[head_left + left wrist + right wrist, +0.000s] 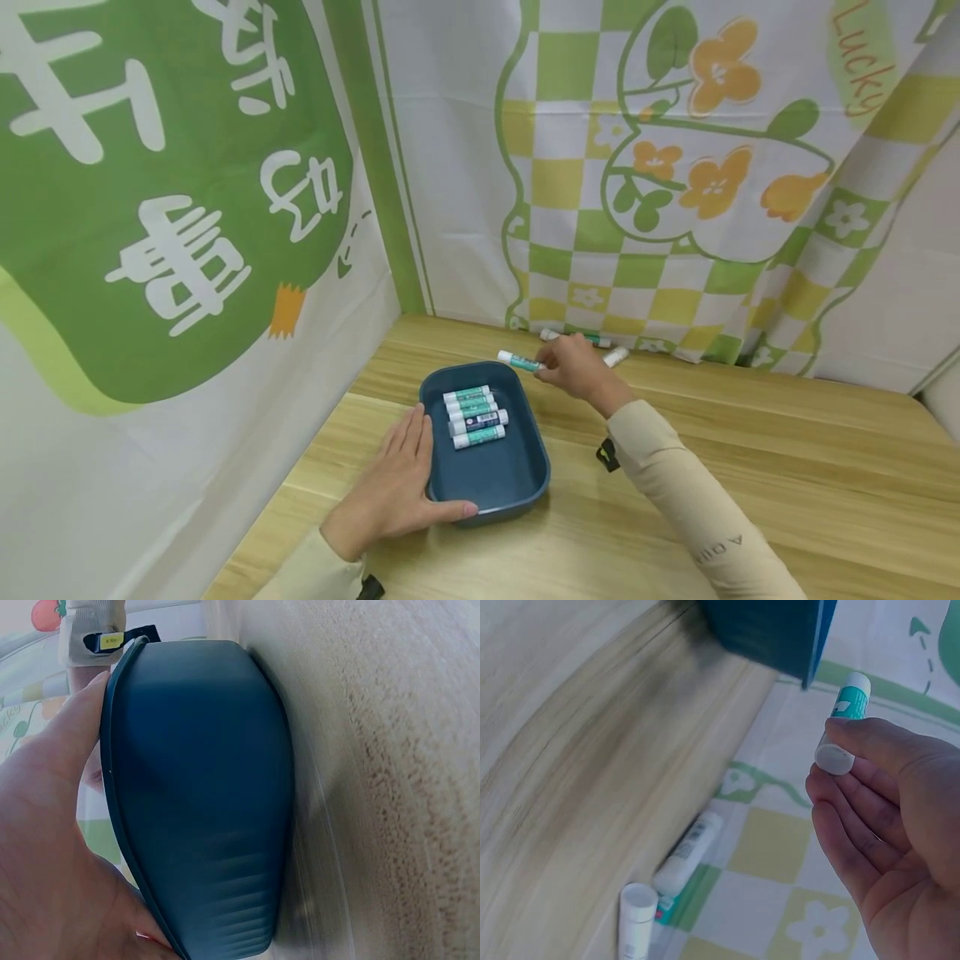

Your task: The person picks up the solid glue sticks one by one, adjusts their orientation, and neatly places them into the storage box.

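My right hand (573, 367) pinches a white and green glue stick (519, 361) between thumb and fingers, above the table just past the far right corner of a dark blue box (491, 492). The right wrist view shows the same glue stick (847, 724) tilted, one white end toward the camera. Inside the box, several glue sticks (477, 408) lie side by side in its far half, one with a dark blue label. My left hand (397, 483) rests along the box's left rim with straight, spread fingers, its thumb stretched across the near rim.
Behind my right hand, loose glue sticks (686, 855) lie on the wooden table (675, 500) by the patterned cloth (570, 167) at the back. A second printed cloth (150, 250) hangs along the table's left side.
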### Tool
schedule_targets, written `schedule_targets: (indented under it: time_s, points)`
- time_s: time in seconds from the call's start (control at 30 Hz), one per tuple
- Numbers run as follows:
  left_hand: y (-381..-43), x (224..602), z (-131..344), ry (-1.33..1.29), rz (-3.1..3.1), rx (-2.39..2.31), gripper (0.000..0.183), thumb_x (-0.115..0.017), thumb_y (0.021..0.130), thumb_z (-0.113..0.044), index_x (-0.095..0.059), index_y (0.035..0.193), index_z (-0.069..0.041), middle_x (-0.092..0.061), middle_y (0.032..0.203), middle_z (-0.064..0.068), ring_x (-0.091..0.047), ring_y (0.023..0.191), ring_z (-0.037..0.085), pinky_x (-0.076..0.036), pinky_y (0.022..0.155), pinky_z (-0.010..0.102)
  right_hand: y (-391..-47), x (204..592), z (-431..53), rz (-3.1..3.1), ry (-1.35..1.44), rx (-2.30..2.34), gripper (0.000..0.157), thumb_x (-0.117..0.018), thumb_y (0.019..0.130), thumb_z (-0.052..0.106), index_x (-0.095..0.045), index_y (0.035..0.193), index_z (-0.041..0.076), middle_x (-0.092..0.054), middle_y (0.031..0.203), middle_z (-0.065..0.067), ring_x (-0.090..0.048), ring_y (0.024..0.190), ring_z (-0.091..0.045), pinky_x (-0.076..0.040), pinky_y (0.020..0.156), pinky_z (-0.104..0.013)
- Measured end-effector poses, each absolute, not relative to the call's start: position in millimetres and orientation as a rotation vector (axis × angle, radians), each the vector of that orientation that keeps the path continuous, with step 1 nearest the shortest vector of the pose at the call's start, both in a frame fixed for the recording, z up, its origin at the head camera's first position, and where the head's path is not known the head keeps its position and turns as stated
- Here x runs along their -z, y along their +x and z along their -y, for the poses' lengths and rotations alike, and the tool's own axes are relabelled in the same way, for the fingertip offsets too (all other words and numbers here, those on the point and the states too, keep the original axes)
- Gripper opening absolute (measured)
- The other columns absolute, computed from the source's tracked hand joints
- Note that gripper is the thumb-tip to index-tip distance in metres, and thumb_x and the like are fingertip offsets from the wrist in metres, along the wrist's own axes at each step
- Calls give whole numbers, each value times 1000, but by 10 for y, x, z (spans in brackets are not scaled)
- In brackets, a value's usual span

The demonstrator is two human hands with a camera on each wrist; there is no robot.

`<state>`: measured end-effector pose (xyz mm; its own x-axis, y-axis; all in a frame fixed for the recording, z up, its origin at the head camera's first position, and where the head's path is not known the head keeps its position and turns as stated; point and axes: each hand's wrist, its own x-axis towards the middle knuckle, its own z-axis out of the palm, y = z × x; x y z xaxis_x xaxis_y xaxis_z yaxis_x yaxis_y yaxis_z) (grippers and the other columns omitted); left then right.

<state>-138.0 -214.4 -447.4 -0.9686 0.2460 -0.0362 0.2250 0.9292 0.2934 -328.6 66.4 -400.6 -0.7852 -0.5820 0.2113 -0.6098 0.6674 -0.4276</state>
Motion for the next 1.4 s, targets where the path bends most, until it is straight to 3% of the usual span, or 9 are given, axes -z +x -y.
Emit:
schedule_targets:
  time_s: [0.4,0.67,0.97,1.4]
  points:
    - [-1374,4458,2142,374,-3029,-428,141,-57,78,-93,-16,164,12,-6,175,31,-10,165,45,-19,134,58,-3067,3890,-568,2743,1166,-743,11,-81,93,12,-82,103,6,-82,96,-8,-77,85,-17,-65,78,-35]
    - [-1374,4460,2140,379,-3029,-413,141,-56,79,-93,-16,164,12,-6,175,31,-10,165,45,-19,134,58,-2968,3931,-497,2740,1334,-667,14,-81,94,15,-83,106,7,-82,104,-5,-75,88,-13,-63,79,-27]
    - [-1382,4460,2139,378,-3023,-406,140,-55,79,-93,-16,164,11,-6,175,30,-10,165,45,-19,134,58,-2872,3991,-416,2668,1562,-638,13,-81,94,11,-82,106,7,-82,102,-6,-72,82,-6,-62,75,-22]
    - [-1385,4463,2146,384,-3016,-396,139,-55,80,-93,-16,164,12,-6,175,31,-10,165,45,-19,134,58,-2750,4167,-294,2693,1691,-553,15,-82,92,10,-82,106,5,-82,102,-6,-75,86,-11,-62,77,-21]
